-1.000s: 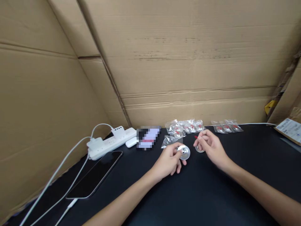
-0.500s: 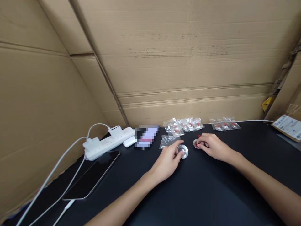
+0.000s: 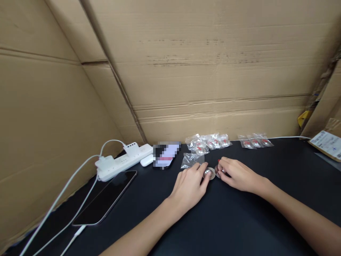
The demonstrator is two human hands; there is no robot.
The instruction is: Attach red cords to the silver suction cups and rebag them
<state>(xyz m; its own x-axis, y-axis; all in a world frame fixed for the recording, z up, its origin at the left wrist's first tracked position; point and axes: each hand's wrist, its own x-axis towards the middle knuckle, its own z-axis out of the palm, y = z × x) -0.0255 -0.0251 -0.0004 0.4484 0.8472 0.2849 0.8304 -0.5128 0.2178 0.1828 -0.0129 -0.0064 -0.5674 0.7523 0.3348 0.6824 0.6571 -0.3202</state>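
Note:
My left hand (image 3: 188,183) is closed on a finger cymbal (image 3: 212,174), a small round silver disc with a raised dome in its middle. Its thumb lies on the dome and the fingers reach round the far rim. Close by on the right, my right hand (image 3: 237,174) grips a second such disc, mostly hidden behind the fingers, with a bit of red cord showing above. The two discs' rims are side by side; whether they touch I cannot tell. Just beyond my left hand lies a crumpled clear plastic bag (image 3: 189,160).
Bagged cymbals with red cords (image 3: 215,142) lie by the cardboard wall (image 3: 213,121), with more bagged ones (image 3: 255,143) further right. On the left are a white power strip (image 3: 125,161), a dark tablet (image 3: 106,199) and cables. A labelled packet (image 3: 326,142) lies far right.
My right hand has moved left and slightly nearer, bringing its disc beside the left one. My left hand has shifted slightly, and its disc lies a little further right.

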